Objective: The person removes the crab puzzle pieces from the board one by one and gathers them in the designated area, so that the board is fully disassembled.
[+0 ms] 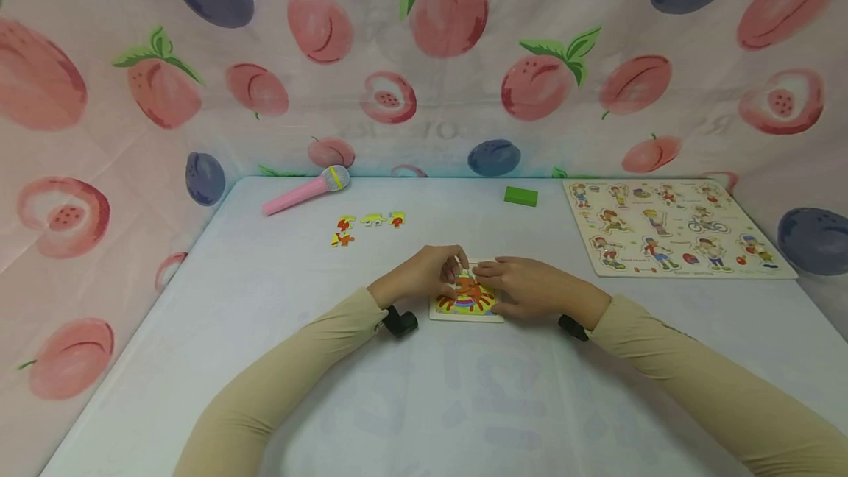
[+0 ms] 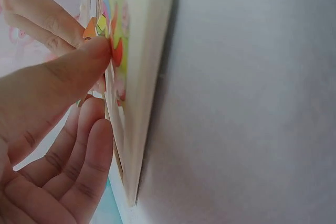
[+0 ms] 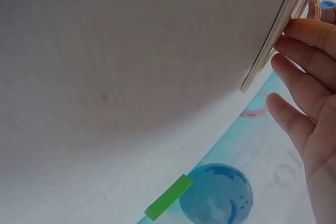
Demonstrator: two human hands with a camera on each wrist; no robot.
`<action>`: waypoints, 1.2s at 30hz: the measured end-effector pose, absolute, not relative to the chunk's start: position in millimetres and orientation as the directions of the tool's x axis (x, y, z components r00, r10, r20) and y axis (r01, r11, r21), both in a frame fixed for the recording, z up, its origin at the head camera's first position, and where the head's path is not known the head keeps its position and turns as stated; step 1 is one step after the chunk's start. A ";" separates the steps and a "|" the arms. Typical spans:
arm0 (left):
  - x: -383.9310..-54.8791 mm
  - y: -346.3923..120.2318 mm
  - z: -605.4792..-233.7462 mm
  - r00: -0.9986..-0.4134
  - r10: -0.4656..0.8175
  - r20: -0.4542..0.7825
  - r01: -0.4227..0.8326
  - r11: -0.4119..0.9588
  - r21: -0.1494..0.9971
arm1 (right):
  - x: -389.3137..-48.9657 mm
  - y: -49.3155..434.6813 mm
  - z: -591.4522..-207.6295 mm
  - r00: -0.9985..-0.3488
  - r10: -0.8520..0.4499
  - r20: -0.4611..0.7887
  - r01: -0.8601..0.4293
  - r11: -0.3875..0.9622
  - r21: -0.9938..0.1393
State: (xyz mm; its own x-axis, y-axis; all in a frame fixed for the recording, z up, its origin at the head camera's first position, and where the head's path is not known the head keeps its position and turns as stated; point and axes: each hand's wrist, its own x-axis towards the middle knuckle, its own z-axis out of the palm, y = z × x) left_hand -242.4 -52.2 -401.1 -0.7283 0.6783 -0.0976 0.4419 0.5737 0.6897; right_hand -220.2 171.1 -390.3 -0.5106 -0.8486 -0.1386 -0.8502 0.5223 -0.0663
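puzzle tray (image 1: 467,318) is seen beneath the grip; likely light, stiff, best steadied by its rim. right hand (image 1: 530,285) is laid against it, fingers spread. left hand (image 1: 427,271) is bent over it; pinch can't be told. loose pieces (image 1: 342,240), left beyond the grip: likely thin, best edge-pinched.

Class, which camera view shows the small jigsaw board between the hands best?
Head view: the jigsaw board shows its picture, partly covered by the left hand and right hand. Left wrist view: nearly edge-on. Right wrist view: only a thin slanting side.
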 end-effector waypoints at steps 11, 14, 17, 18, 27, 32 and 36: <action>-242.8 -51.4 -399.1 -0.744 0.657 -0.120 0.424 0.603 0.675 | -219.5 170.7 -387.4 -0.522 -0.842 -0.136 -0.842 0.535 -0.078; -242.6 -51.9 -398.0 -0.750 0.650 -0.125 0.418 0.611 0.672 | -220.0 171.3 -387.6 -0.518 -0.846 -0.129 -0.845 0.529 -0.075; -242.4 -52.9 -396.7 -0.750 0.650 -0.125 0.418 0.611 0.673 | -220.1 171.5 -388.2 -0.510 -0.852 -0.121 -0.852 0.520 -0.070; -242.4 -53.4 -396.4 -0.749 0.651 -0.123 0.418 0.609 0.675 | -220.2 171.6 -388.5 -0.507 -0.853 -0.119 -0.853 0.517 -0.071; -243.3 -60.4 -399.6 -0.757 0.645 -0.108 0.372 0.561 0.739 | -220.4 171.7 -389.8 -0.508 -0.852 -0.124 -0.851 0.519 -0.077; -242.7 -62.2 -403.0 -0.759 0.637 -0.134 0.348 0.571 0.743 | -219.5 171.4 -388.6 -0.508 -0.852 -0.125 -0.851 0.519 -0.080; -241.3 -62.1 -402.3 -0.766 0.623 -0.155 0.326 0.585 0.742 | -219.3 171.6 -388.8 -0.499 -0.859 -0.117 -0.858 0.508 -0.076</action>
State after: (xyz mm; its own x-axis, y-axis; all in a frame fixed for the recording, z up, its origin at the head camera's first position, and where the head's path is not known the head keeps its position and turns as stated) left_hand -241.3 -62.1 -402.3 -0.7664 0.6235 -0.1546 0.3262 0.5851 0.7425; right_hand -219.3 171.6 -388.8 -0.4985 -0.8589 -0.1173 -0.8578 0.5083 -0.0762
